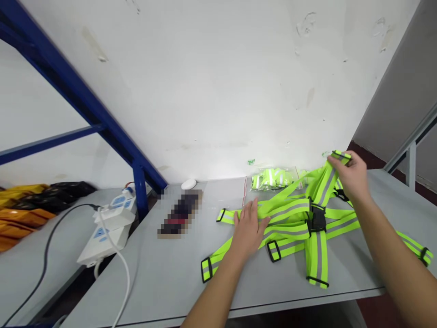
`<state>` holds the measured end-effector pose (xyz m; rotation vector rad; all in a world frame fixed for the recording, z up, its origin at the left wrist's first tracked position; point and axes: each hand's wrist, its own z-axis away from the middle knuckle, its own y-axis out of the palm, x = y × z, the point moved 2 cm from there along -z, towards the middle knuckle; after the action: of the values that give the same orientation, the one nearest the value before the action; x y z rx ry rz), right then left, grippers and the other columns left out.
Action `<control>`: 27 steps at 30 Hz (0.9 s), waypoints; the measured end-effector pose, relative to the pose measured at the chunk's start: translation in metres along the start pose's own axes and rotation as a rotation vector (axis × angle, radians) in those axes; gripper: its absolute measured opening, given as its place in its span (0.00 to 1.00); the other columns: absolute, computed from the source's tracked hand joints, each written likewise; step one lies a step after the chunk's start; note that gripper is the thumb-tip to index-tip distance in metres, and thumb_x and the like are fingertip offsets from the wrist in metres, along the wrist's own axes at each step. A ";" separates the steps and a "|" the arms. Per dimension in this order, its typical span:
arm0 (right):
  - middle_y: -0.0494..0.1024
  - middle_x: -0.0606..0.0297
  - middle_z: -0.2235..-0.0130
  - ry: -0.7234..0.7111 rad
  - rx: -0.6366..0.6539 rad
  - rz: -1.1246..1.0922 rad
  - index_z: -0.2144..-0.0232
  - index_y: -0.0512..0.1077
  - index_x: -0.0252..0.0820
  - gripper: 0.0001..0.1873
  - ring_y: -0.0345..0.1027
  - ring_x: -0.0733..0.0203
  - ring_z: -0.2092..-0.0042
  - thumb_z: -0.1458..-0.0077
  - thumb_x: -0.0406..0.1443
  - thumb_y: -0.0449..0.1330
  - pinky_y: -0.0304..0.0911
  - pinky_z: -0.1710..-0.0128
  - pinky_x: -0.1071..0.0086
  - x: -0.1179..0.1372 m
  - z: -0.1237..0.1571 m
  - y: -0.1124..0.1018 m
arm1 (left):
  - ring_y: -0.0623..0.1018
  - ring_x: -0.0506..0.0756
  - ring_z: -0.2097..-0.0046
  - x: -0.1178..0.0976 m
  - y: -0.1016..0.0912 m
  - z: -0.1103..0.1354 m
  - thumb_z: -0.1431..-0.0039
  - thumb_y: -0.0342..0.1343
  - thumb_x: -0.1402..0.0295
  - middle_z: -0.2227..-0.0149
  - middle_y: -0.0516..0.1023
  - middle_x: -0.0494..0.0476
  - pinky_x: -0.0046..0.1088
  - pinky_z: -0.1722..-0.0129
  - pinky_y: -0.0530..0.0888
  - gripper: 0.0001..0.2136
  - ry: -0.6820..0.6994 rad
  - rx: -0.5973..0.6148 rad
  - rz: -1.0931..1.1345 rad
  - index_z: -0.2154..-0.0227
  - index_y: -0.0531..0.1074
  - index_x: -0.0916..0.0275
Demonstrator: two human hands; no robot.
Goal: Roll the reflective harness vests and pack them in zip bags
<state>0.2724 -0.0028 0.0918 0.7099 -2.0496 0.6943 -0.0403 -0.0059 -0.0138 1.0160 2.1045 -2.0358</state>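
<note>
Grey desk against white wall: power strip far left, left hand flat, fingers spread, pinning the hi-vis strap harness mid-desk, right hand pinched on a lifted strap end; best keep the left pressing so straps stay untangled.

Readable text: none anywhere in view.
Reflective straps: plain yellow-green and grey bands, no lettering.
Power strips: blue markings too small to read.
Dark object on worktop: blurred out, unreadable.
</note>
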 end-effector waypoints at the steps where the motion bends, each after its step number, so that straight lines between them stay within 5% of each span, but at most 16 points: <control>1: 0.75 0.64 0.65 -0.018 -0.040 -0.035 0.66 0.66 0.44 0.17 0.68 0.60 0.66 0.52 0.48 0.64 0.63 0.67 0.66 0.003 -0.008 0.001 | 0.56 0.65 0.34 0.001 0.001 -0.001 0.34 0.35 0.50 0.35 0.56 0.68 0.60 0.39 0.47 0.30 -0.002 0.019 -0.022 0.34 0.47 0.60; 5: 0.75 0.64 0.69 -0.021 -0.033 0.186 0.67 0.69 0.42 0.16 0.65 0.60 0.70 0.55 0.46 0.65 0.59 0.69 0.66 -0.008 -0.025 0.019 | 0.52 0.66 0.33 0.004 0.004 -0.004 0.35 0.34 0.48 0.33 0.53 0.67 0.62 0.39 0.43 0.31 -0.021 0.065 -0.115 0.35 0.50 0.59; 10: 0.76 0.59 0.66 0.035 0.142 0.384 0.65 0.70 0.41 0.16 0.67 0.56 0.66 0.50 0.46 0.59 0.59 0.67 0.64 -0.040 -0.003 0.034 | 0.54 0.67 0.34 0.000 -0.005 -0.004 0.34 0.38 0.53 0.34 0.53 0.69 0.59 0.39 0.48 0.27 -0.042 -0.013 -0.175 0.37 0.57 0.63; 13: 0.76 0.58 0.61 0.027 0.255 0.376 0.60 0.70 0.41 0.18 0.68 0.55 0.64 0.47 0.47 0.57 0.61 0.66 0.65 -0.048 0.014 0.032 | 0.58 0.65 0.37 -0.020 -0.016 -0.001 0.33 0.40 0.59 0.36 0.59 0.67 0.55 0.39 0.51 0.22 0.097 -0.125 -0.165 0.42 0.64 0.62; 16: 0.74 0.57 0.58 -0.044 0.386 0.394 0.58 0.69 0.42 0.19 0.67 0.52 0.58 0.47 0.47 0.59 0.62 0.62 0.63 -0.043 0.022 0.029 | 0.60 0.65 0.38 -0.055 -0.020 0.002 0.34 0.41 0.60 0.38 0.62 0.64 0.50 0.39 0.55 0.20 0.314 -0.083 -0.101 0.44 0.66 0.60; 21: 0.72 0.59 0.60 -0.186 0.588 0.381 0.61 0.68 0.43 0.10 0.65 0.55 0.58 0.41 0.41 0.55 0.61 0.58 0.63 -0.017 0.036 0.020 | 0.60 0.67 0.38 -0.106 0.008 0.002 0.43 0.49 0.43 0.37 0.62 0.60 0.52 0.41 0.58 0.30 0.647 0.202 -0.070 0.42 0.63 0.53; 24: 0.73 0.63 0.62 -0.146 0.647 0.295 0.61 0.71 0.44 0.10 0.65 0.59 0.63 0.44 0.41 0.60 0.61 0.63 0.67 -0.004 0.053 0.008 | 0.60 0.68 0.39 -0.111 0.029 0.003 0.51 0.51 0.36 0.37 0.61 0.58 0.57 0.41 0.55 0.37 0.713 0.238 -0.105 0.42 0.63 0.51; 27: 0.75 0.65 0.65 -0.079 0.740 0.206 0.61 0.74 0.45 0.12 0.64 0.61 0.66 0.47 0.42 0.63 0.61 0.67 0.68 -0.005 0.071 -0.003 | 0.60 0.67 0.39 -0.106 0.039 0.004 0.49 0.53 0.40 0.37 0.61 0.58 0.58 0.41 0.54 0.33 0.699 0.224 -0.113 0.44 0.64 0.51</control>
<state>0.2395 -0.0526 0.0528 0.9429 -1.9343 1.6058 0.0597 -0.0567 -0.0004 1.9181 2.2721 -2.2323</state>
